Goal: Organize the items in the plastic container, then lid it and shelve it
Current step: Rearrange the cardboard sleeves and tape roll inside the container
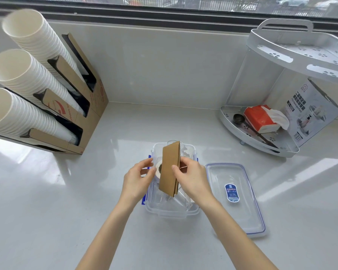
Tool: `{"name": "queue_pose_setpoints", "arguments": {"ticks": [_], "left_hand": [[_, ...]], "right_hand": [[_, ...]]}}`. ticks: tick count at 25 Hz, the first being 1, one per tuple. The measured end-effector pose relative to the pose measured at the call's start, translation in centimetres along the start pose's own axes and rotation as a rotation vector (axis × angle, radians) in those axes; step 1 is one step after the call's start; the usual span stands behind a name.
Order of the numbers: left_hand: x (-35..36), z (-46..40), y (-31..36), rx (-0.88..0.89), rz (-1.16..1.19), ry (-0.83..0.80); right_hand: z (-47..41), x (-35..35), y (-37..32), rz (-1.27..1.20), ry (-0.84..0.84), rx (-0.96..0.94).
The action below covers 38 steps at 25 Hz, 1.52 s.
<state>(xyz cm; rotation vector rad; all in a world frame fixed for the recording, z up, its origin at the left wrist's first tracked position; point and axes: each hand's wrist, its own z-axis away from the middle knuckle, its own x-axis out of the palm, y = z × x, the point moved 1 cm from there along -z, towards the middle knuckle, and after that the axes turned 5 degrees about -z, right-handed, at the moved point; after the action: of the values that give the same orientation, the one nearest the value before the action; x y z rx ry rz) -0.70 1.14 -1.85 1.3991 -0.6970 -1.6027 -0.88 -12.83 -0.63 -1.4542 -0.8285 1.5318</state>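
Note:
A clear plastic container (pixel 171 211) with blue side clips stands open on the white counter in front of me. Over it my right hand (pixel 191 177) pinches a flat brown cardboard piece (pixel 170 168), held upright and tilted. Beside the cardboard, my left hand (pixel 138 177) grips the near left side of a white roll (pixel 158 169) lying inside the container. Clear items lie in the container's lower part, hard to make out. The clear lid (pixel 236 199), with a blue rim and a blue label, lies flat to the container's right.
A cardboard holder (pixel 80 106) with three stacks of white paper cups (pixel 23 75) stands at the left. A white two-tier corner shelf (pixel 277 141) at the right holds a red tissue pack (pixel 260 118), a dark spoon (pixel 239 118) and a printed box (pixel 308 112).

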Motion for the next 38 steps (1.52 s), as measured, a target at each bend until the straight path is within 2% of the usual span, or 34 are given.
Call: {"name": "queue_pose_setpoints", "arguments": {"ticks": [6,13,18,23,30,38], "left_hand": [[-0.2,-0.1,-0.5,0.014,-0.037,-0.095],[0.4,0.0,-0.7,-0.020,-0.089,-0.062],[0.4,-0.4,-0.4,0.022,-0.157,-0.065],[0.5,-1.0,-0.9,0.108,-0.257,-0.070],[0.8,-1.7,-2.9,0.117,-0.334,-0.032],[1.1,-1.5,-3.6,0.114,-0.480,-0.024]], "right_hand": [[-0.4,2.6,0.1,0.182,-0.128,-0.001],[0.1,4.3,0.7,0.251,-0.200,0.028],[0.1,4.3,1.2,0.187,-0.236,0.081],[0.5,4.9,1.7,0.097,-0.258,0.051],[0.3,6.4,2.8,0.212,-0.184,-0.002],[0.5,4.2,2.5,0.232,-0.268,-0.068]]}}
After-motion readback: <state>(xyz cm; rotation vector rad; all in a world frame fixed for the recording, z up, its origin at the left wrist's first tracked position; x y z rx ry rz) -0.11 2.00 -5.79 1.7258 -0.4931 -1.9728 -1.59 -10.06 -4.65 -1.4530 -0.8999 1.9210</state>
